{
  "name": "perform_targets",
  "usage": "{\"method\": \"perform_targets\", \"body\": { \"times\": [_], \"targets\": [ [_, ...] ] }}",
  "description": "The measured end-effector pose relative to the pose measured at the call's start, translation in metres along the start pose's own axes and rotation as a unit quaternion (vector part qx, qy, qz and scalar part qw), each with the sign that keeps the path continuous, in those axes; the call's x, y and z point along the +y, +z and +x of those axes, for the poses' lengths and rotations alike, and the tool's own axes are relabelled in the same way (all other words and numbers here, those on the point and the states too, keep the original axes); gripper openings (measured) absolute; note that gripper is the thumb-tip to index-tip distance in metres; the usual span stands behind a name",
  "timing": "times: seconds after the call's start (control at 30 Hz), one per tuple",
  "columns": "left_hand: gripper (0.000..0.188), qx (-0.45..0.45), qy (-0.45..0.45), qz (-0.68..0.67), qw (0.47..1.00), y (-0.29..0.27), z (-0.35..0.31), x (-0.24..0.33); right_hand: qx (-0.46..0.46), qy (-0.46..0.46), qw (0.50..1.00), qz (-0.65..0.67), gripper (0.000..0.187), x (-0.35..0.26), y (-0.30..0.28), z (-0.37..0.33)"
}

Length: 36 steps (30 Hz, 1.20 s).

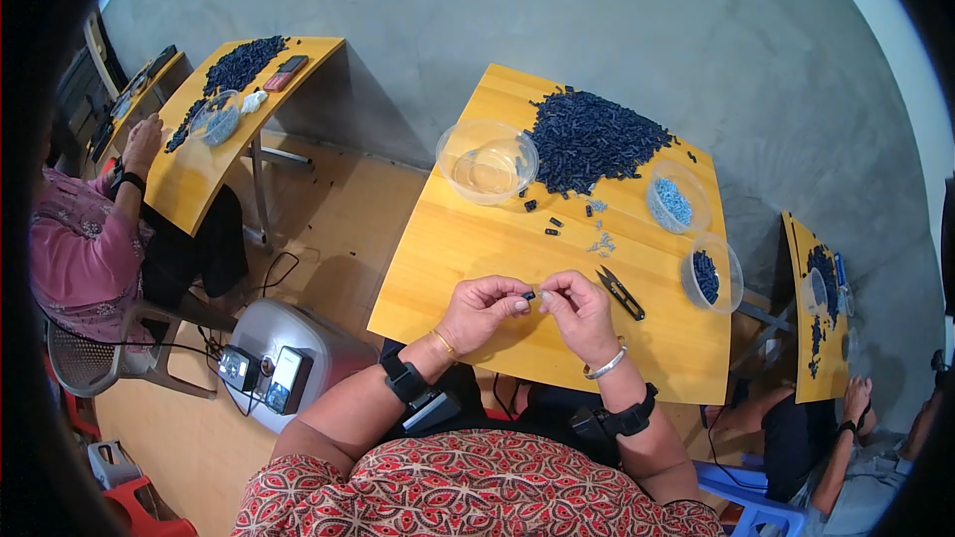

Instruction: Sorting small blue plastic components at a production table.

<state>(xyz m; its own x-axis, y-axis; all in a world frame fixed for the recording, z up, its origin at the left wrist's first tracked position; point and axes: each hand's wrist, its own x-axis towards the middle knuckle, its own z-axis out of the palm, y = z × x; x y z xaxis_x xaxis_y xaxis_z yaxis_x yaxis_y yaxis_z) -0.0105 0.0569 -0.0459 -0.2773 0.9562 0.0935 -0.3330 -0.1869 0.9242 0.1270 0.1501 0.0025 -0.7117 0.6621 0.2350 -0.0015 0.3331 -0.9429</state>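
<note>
Both hands meet over the near edge of the bench (pixel 458 259). The left hand (pixel 484 306) and right hand (pixel 577 310) pinch one small black piece (pixel 528 294) between their fingertips, its long axis running hand to hand.

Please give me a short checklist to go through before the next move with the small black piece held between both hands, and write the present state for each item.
1. Small black piece pinched by left hand and right hand: ok.
2. Piece held above the yellow table, not past its edge: ok.
3. Black snips lying beside the right hand, untouched: ok.
4. Pile of dark pieces on the table's far side: ok.
5. Large clear bowl appears empty: ok.
6. Which way the piece is turned: cannot tell, too small.
</note>
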Motion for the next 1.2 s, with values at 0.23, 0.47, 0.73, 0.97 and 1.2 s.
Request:
{"method": "perform_targets", "body": {
  "times": [0.23,0.47,0.73,0.97,1.2],
  "targets": [
    [0.018,0.004,-0.002,-0.006,1.000,0.001,0.000,-0.003,-0.015,-0.023,0.999,-0.040,0.006,0.003,-0.001,0.000],
    [0.016,-0.013,-0.004,-0.022,1.000,-0.001,0.001,-0.003,-0.004,-0.018,0.999,-0.038,0.005,0.006,0.001,-0.001],
    [0.010,0.010,0.010,0.010,1.000,0.004,-0.001,-0.002,-0.017,-0.059,0.990,-0.128,0.004,-0.007,0.001,-0.001],
    [0.006,-0.010,0.011,0.028,1.000,0.001,-0.003,-0.001,-0.049,-0.055,0.995,-0.062,0.006,-0.008,0.001,0.000],
    [0.007,0.009,0.012,-0.012,1.000,-0.001,0.000,-0.003,-0.003,-0.062,0.998,-0.010,0.008,-0.002,0.012,-0.002]
  ]
}}
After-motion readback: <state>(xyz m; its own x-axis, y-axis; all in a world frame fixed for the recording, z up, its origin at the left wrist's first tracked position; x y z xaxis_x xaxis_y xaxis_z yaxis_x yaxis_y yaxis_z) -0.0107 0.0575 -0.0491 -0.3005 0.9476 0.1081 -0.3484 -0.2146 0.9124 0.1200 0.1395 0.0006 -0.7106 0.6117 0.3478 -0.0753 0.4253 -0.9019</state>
